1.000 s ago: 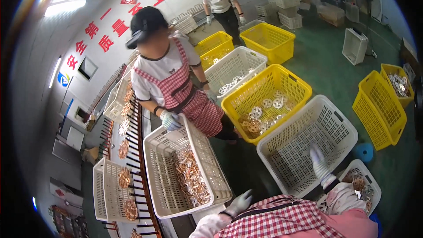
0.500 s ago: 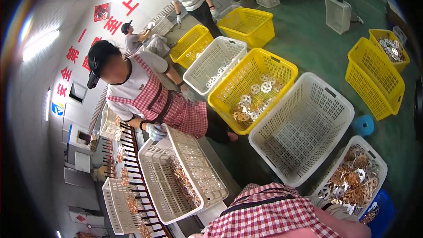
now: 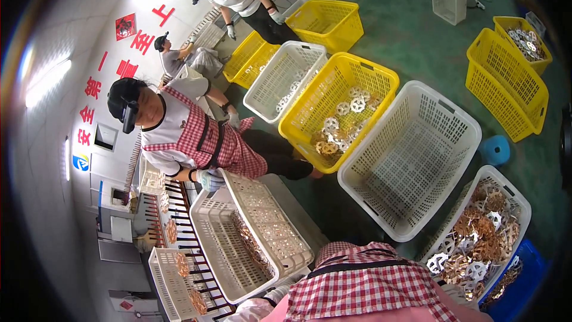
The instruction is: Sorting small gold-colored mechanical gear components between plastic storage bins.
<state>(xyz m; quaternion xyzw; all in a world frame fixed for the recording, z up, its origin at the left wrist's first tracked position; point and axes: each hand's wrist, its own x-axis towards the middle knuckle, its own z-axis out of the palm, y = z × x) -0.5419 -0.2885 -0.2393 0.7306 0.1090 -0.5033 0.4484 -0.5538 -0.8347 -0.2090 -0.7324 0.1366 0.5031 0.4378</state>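
At the lower edge, my left hand [image 3: 282, 289] in a pale glove is by the near corner of a white perforated basket [image 3: 205, 226]; its fingers are mostly hidden. Copper-coloured metal pieces [image 3: 253, 244] lie in that basket, and a second white basket [image 3: 268, 211] leans tilted over it. A co-worker's gloved hand [image 3: 210, 179] is on the far rim. My right hand [image 3: 454, 291] shows only in part behind my checked apron [image 3: 363, 280], beside a white basket [image 3: 519, 203] heaped with copper and silver metal parts [image 3: 476, 232]. Its fingers are hidden.
A large white basket [image 3: 411, 149] and a yellow basket [image 3: 339, 92] holding metal discs stand on the green floor ahead. A blue roll [image 3: 495, 150] and stacked yellow baskets [image 3: 506, 86] are at right. The co-worker [image 3: 196, 131] stands left, by a rack [image 3: 187, 238] of hanging parts.
The view has shifted slightly. My left hand has come into sight at the white basket's near corner. The co-worker has turned their head, and their other hand has risen from their side.
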